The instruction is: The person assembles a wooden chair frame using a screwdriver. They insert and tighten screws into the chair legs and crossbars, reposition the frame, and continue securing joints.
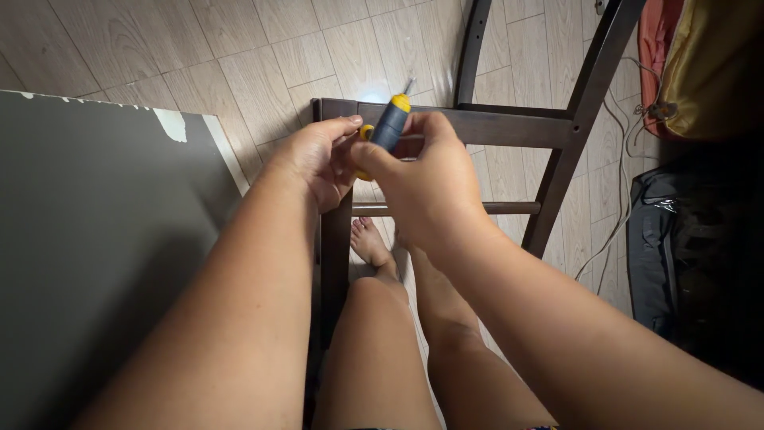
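Observation:
My right hand (430,179) grips a screwdriver (390,123) with a blue and yellow handle, its metal tip pointing up and away. My left hand (318,155) touches the lower yellow end of the handle with thumb and fingers. Both hands hover over the corner of a dark brown wooden frame (493,126), which stands upright on the floor. A round rung (509,208) of the frame runs below my hands. My bare legs and a foot (370,243) show beneath, inside the frame.
A dark grey panel (103,239) with a chipped white edge fills the left side. Light wood floor lies beyond. At right are a black bag (684,263), an orange and olive bundle (700,64), and a white cable (617,215) on the floor.

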